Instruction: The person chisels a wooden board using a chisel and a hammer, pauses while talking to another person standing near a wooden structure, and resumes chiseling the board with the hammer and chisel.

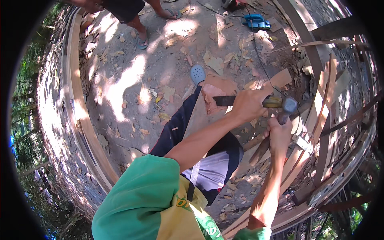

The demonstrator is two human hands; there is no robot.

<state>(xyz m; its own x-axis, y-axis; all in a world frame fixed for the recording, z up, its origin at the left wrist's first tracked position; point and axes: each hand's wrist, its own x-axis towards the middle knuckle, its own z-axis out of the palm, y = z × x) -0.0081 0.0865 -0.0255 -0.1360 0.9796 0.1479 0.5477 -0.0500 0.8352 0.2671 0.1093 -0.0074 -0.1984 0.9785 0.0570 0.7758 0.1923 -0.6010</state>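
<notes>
My left hand (246, 105) is closed around a chisel with a yellowish handle (274, 102) and a wide dark blade (223, 101). The blade lies across a pale wooden board (198, 122) at a rough, reddish chipped area (210, 93). My right hand (279, 135) grips a hammer, its grey head (289, 105) at the end of the chisel handle; I cannot tell whether they touch. A white power strip (302, 142) with cable sits just right of that hand, among wooden strips (324, 100).
Another person's legs (142, 34) in flip-flops and a hand (90, 5) show at top left. A blue power tool (256, 22) with a cord lies at the top. Long planks (82, 116) run along the left; more timber (304, 24) frames the right. Dry leaves litter the dirt ground (128, 92).
</notes>
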